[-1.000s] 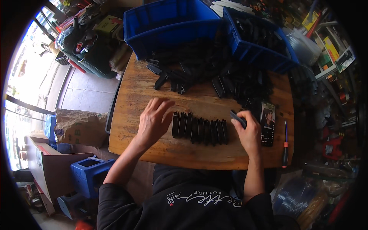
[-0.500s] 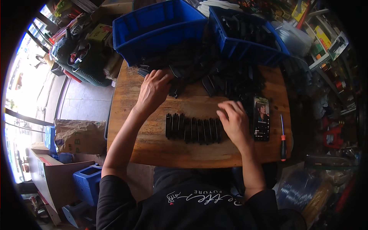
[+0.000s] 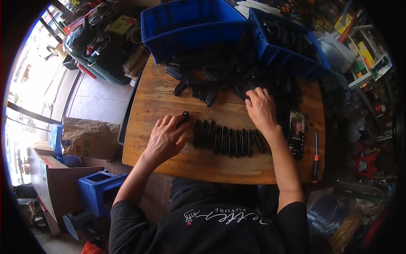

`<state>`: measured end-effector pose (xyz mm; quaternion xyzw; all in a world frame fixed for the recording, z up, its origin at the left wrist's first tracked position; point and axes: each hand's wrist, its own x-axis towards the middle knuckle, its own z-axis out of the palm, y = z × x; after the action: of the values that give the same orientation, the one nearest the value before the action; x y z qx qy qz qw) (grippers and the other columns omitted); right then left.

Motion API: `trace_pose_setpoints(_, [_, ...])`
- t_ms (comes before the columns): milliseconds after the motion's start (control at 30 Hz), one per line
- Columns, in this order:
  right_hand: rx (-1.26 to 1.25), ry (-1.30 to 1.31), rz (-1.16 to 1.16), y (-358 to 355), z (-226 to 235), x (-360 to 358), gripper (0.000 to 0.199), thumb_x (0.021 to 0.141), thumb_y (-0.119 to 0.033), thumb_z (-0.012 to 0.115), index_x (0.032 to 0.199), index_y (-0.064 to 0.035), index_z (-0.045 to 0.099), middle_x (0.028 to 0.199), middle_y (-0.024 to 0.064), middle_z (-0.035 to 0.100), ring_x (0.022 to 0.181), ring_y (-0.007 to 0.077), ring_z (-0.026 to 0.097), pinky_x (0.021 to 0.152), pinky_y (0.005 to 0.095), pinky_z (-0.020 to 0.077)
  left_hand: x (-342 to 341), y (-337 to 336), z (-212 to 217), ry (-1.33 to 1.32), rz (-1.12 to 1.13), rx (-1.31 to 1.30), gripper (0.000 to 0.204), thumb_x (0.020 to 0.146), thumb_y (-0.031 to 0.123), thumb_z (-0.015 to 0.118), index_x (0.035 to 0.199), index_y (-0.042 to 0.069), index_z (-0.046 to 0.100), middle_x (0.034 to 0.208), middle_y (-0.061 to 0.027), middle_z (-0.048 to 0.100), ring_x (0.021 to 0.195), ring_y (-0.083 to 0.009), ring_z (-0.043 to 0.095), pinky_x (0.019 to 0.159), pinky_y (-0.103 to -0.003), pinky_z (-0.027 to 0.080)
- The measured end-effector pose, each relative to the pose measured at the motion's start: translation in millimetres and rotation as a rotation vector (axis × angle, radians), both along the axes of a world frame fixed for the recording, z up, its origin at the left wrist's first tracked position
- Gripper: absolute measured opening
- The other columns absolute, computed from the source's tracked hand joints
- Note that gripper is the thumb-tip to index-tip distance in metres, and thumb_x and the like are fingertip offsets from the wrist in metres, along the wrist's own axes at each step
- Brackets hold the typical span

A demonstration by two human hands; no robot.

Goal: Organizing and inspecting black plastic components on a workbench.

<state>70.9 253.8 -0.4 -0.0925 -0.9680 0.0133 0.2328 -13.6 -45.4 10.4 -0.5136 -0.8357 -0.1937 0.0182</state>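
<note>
Several thin black plastic parts (image 3: 228,142) stand on edge, side by side, in a row on the wooden table (image 3: 156,110). At its right end one part (image 3: 259,140) leans over. My left hand (image 3: 165,137) is closed around a black plastic part (image 3: 185,115), whose end shows above the fingers, just left of the row. Beyond the row's right end, my right hand (image 3: 261,109) has its fingers curled at the near edge of the loose pile (image 3: 228,70), against a black plastic part (image 3: 241,93). Its fingertips are partly hidden.
Two blue bins stand behind the pile: the left bin (image 3: 192,36) and the right bin (image 3: 287,59), which holds more black parts. A phone (image 3: 296,135) and a screwdriver (image 3: 316,163) lie at the table's right. A blue stool (image 3: 99,188) stands at lower left.
My left hand has come back from the pile toward the row, bringing a black plastic part. My right hand has moved from the row's right end to the pile. The view has shifted slightly.
</note>
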Motion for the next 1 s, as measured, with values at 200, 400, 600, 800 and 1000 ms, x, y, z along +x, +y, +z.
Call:
trace_pose_setpoints(200, [-0.463,0.142,0.035,-22,17,78,0.031,0.085,-0.019,0.07,0.109,0.0002,0.064,0.103,0.0135,0.063,0.098,0.0293,0.059,0.082,0.0364,0.0492,20,1,0,0.06,-0.041,0.115,0.065,0.075,0.028,0.076,0.133,0.016,0.05,0.148,-0.0175,0.033,0.134,-0.0355,0.035,0.102,-0.047,0.036])
trace_pose_setpoints(400, [-0.347,-0.064,-0.008,-69,-15,137,0.081,0.076,-0.044,0.075,0.139,-0.0045,0.043,0.145,0.0245,0.033,0.125,0.0434,0.042,0.1,0.0493,0.0414,32,30,-24,0.001,-0.259,0.045,0.089,0.075,0.043,0.074,0.148,0.017,0.031,0.154,-0.022,0.019,0.143,-0.0399,0.018,0.112,-0.056,0.021])
trace_pose_setpoints(600, [-0.246,-0.158,-0.031,-92,-19,106,0.068,0.086,-0.036,0.066,0.141,-0.0045,0.04,0.147,0.0278,0.028,0.13,0.0451,0.036,0.105,0.0478,0.0388,35,46,-36,0.039,-0.268,-0.012,0.078,0.08,0.045,0.068,0.145,0.015,0.037,0.154,-0.0218,0.02,0.144,-0.039,0.017,0.112,-0.059,0.017])
trace_pose_setpoints(800, [-0.299,-0.083,-0.026,-78,-26,81,0.061,0.089,-0.028,0.064,0.139,-0.0016,0.042,0.145,0.0313,0.028,0.132,0.0483,0.031,0.107,0.0512,0.0343,11,68,-37,0.088,-0.202,-0.042,0.076,0.081,0.041,0.067,0.145,0.014,0.037,0.152,-0.0211,0.025,0.143,-0.037,0.019,0.111,-0.06,0.017])
trace_pose_setpoints(1000, [-0.272,-0.075,-0.004,-62,-20,59,0.056,0.089,-0.03,0.064,0.133,-0.0002,0.049,0.141,0.0299,0.035,0.126,0.0463,0.037,0.105,0.05,0.036,-7,71,-33,0.069,-0.21,0.01,0.073,0.083,0.035,0.068,0.145,0.014,0.037,0.152,-0.0202,0.026,0.143,-0.0356,0.021,0.113,-0.055,0.018])
